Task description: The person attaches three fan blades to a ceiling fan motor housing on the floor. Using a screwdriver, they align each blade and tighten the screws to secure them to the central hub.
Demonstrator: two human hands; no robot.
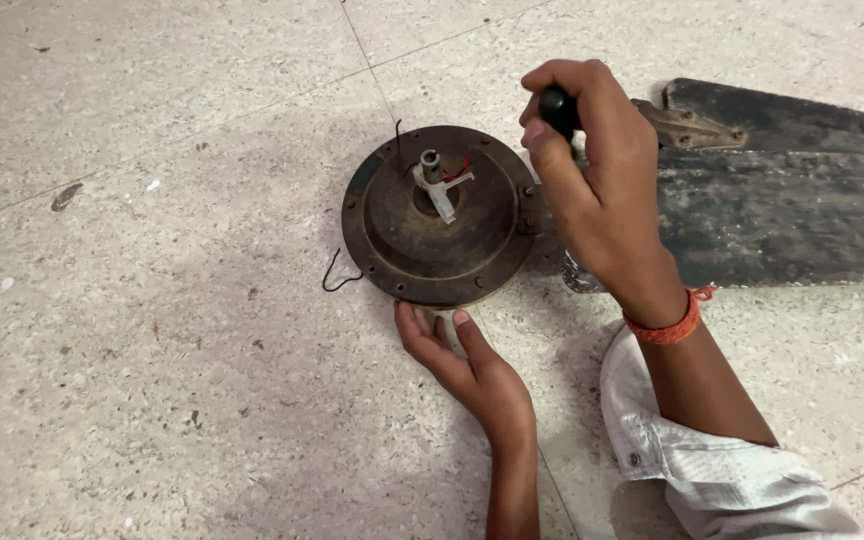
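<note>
a round, rusty brown fan motor housing [439, 215] is lying flat on the speckled stone floor [152, 350], with a short grey shaft [432, 165] sticking up at its centre and thin red and black wires [462, 165] trailing from it — one black wire [337, 275] is curling out onto the floor at the housing's left side. the left hand [467, 365] is resting palm up on the floor just beside the near rim, its fingers [430, 335] loosely spread and their tips touching or nearly touching the housing's lower edge; it is gripping nothing. the right hand [597, 190] is hovering over the housing's right edge, fingers curled tight around a black tool handle [558, 108]. the tool's working end is hidden behind the hand, so where it is meeting the rim cannot be told. a dark, dusty fan blade [782, 200] is stretching away to the right from behind that hand, with a metal bracket [687, 125] at its near end. an orange thread band [667, 325] is circling the right wrist above a rolled white sleeve [712, 470].
</note>
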